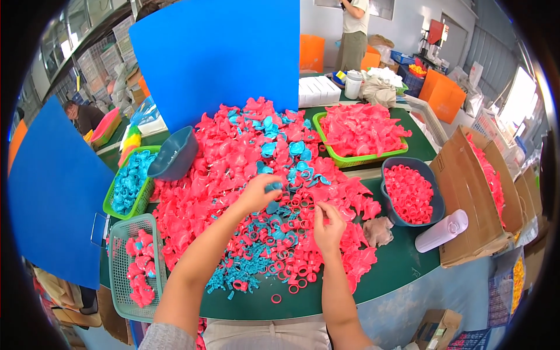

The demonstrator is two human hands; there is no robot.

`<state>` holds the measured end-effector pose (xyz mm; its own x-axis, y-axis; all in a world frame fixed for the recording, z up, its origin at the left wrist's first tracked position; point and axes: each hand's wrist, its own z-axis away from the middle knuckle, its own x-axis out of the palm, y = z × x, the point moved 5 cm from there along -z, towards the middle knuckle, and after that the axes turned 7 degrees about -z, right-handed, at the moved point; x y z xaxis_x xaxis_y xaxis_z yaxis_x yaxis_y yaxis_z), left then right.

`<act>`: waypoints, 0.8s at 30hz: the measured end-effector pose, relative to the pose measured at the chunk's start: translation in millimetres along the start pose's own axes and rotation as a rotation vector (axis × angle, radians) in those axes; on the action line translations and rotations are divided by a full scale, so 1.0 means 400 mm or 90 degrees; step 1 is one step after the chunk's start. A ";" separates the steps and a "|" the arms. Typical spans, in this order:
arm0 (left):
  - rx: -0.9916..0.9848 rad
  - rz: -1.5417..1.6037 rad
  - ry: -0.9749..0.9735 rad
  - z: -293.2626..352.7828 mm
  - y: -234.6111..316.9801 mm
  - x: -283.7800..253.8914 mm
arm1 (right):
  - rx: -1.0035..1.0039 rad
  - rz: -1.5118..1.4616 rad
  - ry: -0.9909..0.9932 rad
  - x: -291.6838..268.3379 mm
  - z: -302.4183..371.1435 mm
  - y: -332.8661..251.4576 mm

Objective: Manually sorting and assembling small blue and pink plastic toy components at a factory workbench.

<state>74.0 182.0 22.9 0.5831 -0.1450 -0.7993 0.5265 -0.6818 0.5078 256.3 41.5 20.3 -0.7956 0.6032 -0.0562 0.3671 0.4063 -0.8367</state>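
Observation:
A big heap of pink plastic parts (204, 169), mixed with shiny blue ones, covers the middle of the green table. My left hand (259, 193) is above the heap, its fingers closed on a small blue plastic part (273, 186). To its right, my right hand (329, 226) has thumb and forefinger close together over the heap; what they hold, if anything, is too small to make out. Below and between my hands lie pink rings (286, 256) and small blue pieces (242, 265). One pink ring (276, 298) lies apart near the table's front edge.
At left stand a teal basket (119, 280) with pink assembled pieces, a green basket (108, 207) of blue parts and a tilted dark bowl (175, 154). At right are a green tray (344, 160), a bowl of rings (408, 221), a pink bottle (441, 231) and a cardboard box (472, 204).

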 end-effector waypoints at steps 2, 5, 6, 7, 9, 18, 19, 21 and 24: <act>-0.157 0.200 0.114 0.022 -0.034 -0.029 | -0.017 -0.001 -0.009 0.014 0.002 -0.007; -0.367 0.520 0.229 0.090 -0.059 -0.037 | -0.021 0.000 -0.050 0.044 0.019 -0.007; -0.392 0.673 0.272 0.116 -0.090 -0.008 | -0.005 -0.007 -0.073 0.056 0.025 -0.008; -0.392 0.674 0.276 0.136 -0.079 -0.002 | 0.011 -0.010 -0.094 0.064 0.030 -0.006; -0.433 0.946 0.280 0.170 -0.037 0.028 | 0.048 -0.025 -0.136 0.083 0.046 -0.006; -0.426 0.875 0.258 0.240 0.051 0.101 | -0.075 -0.006 -0.255 0.185 0.121 -0.036; -0.425 0.876 0.258 0.236 0.059 0.100 | -0.076 -0.005 -0.255 0.180 0.124 -0.035; -0.481 0.941 0.312 0.240 0.068 0.101 | 0.148 -0.086 -0.246 0.167 0.124 0.008; -0.493 0.992 0.359 0.235 0.076 0.098 | 0.292 -0.098 -0.166 0.142 0.122 0.025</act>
<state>54.5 88.1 -23.2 0.7938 0.0929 0.6010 -0.5987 0.2928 0.7455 191.3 46.1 -17.9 -0.9379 0.3468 0.0008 0.0364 0.1008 -0.9942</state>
